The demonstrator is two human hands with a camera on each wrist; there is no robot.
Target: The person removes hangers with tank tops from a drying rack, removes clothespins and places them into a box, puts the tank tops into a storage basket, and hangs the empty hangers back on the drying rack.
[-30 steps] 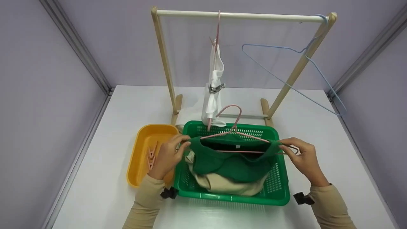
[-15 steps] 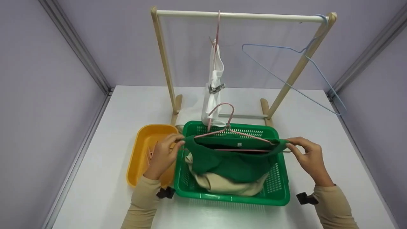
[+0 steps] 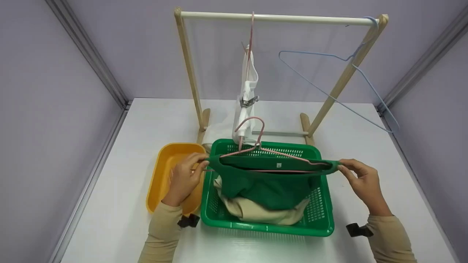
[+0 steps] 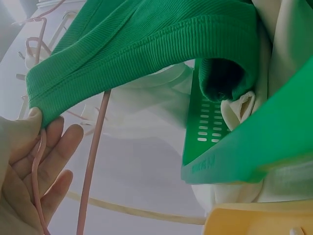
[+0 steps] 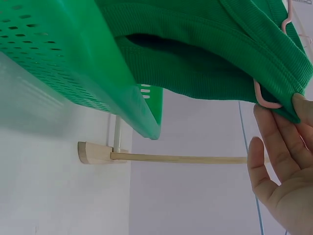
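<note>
A green ribbed garment is stretched sideways over the green basket, with a pink hanger inside its neck opening and the hook standing up at the back. My left hand pinches the garment's left edge between thumb and finger. In the left wrist view, pink hanger wire comes out below the cloth and runs past that palm. The right edge is pinched by my right hand; a rounded hanger end shows beside those fingertips, inside the cloth. Beige cloth lies under the garment in the basket.
The green basket stands before a wooden rack with a white bar. White cloth with a metal clip hangs there on a pink hanger. A blue hanger hangs at the right. A yellow tray sits left.
Both hands have moved apart, pulling the garment's neck wider and flatter. The pink hanger has shifted left, and its right end now lies inside the cloth rather than sticking out.
</note>
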